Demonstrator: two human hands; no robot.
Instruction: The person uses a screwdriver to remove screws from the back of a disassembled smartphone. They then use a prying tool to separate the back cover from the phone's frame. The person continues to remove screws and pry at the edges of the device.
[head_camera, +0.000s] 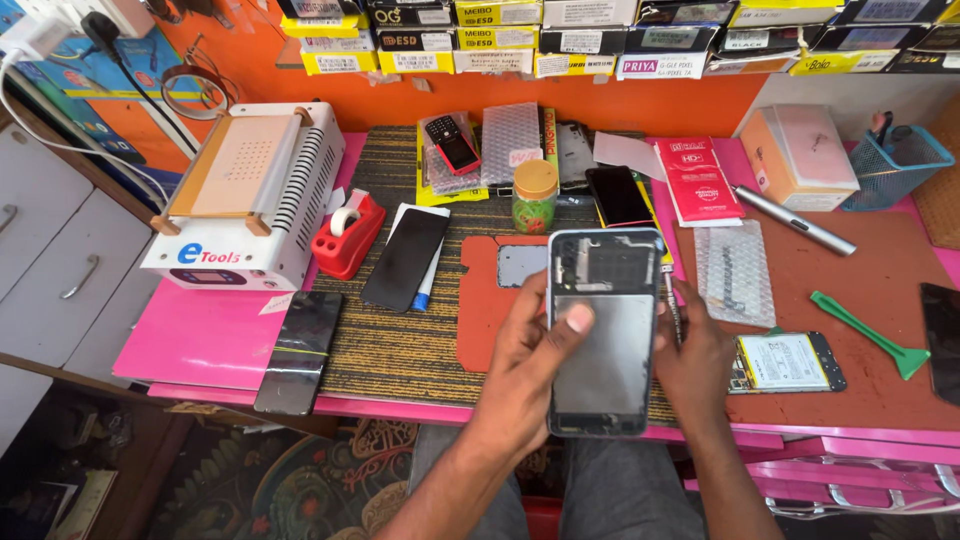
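My left hand (520, 365) holds an opened phone frame (603, 335) upright over the bench's front edge, thumb pressed on its bare metal middle plate. Its back cover is off and the upper circuit area shows. My right hand (695, 350) grips the frame's right side and pinches a thin metal tool (672, 300) against that edge. Beneath them lies a red-brown work mat (480, 320) with a grey phone part (520, 265) on it.
A white heating machine (250, 195) stands at left, beside a red tape dispenser (347, 235) and a black screen (405, 258). A phone battery (785, 362), green pry tool (870, 335), silver pen-shaped driver (795, 220) and blue mesh basket (895, 165) lie at right. A dark glass panel (300, 350) overhangs the front edge.
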